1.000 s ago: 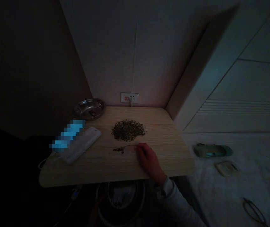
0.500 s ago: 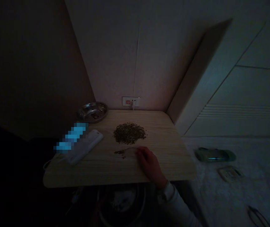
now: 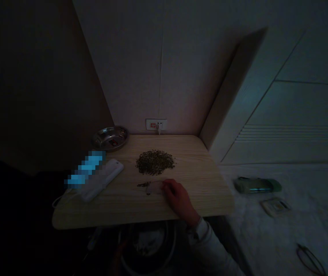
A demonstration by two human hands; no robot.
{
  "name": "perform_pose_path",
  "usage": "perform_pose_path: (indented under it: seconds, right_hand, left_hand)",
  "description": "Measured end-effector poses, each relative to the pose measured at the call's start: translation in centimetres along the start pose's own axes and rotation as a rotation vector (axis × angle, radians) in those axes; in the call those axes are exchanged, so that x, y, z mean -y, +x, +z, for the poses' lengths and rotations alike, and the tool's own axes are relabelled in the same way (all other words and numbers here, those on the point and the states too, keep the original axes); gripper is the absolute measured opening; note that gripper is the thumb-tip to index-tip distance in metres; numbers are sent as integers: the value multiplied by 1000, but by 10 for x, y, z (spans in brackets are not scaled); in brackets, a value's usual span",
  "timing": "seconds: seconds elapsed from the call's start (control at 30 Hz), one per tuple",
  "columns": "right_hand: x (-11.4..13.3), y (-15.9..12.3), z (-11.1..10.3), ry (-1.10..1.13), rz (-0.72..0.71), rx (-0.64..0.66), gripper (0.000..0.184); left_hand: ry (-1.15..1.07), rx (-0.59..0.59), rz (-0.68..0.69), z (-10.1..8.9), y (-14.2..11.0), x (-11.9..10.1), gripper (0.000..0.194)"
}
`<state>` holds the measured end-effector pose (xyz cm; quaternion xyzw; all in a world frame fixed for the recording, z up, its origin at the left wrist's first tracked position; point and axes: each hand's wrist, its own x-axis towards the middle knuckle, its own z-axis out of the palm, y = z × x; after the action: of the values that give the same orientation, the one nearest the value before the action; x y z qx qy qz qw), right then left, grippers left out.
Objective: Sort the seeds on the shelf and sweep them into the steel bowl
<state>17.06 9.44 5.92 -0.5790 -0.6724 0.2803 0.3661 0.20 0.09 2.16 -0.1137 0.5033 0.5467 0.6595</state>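
My right hand (image 3: 178,197) is over the front middle of the wooden table (image 3: 207,199), its fingers pinched on a thin translucent sheet (image 3: 155,187). The sheet's left edge meets a short line of small dark grains (image 3: 143,184). Just behind lies a larger heap of the same grains (image 3: 155,163), spread loosely on the wood. My left hand (image 3: 119,251) shows only as a dim reddish shape below the table's front edge, beside a dark round container (image 3: 174,245) with something pale inside. Darkness hides its fingers.
A shiny metal bowl (image 3: 110,138) stands at the back left corner. In front of it lie a white power strip (image 3: 103,180) and a pixelated bright screen (image 3: 86,168). A wall socket (image 3: 156,124) is behind. A green bottle (image 3: 257,185), small packet (image 3: 276,206) and glasses (image 3: 310,258) lie at right.
My right hand has turned the translucent sheet so that more of its face shows, and its edge sits closer to the small line of grains. The whole view has shifted slightly.
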Motion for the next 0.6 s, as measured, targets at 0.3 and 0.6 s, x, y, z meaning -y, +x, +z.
perform_pose_path:
  seconds: [0.3,0.6]
  right_hand:
    - [1,0,-1,-68,-24,20,20]
    - [4,-2,-3,-92,-29,66,19]
  left_hand:
    - [98,-128,57,-8,5,4,30]
    - [185,-309,153,-33,23,-4,15]
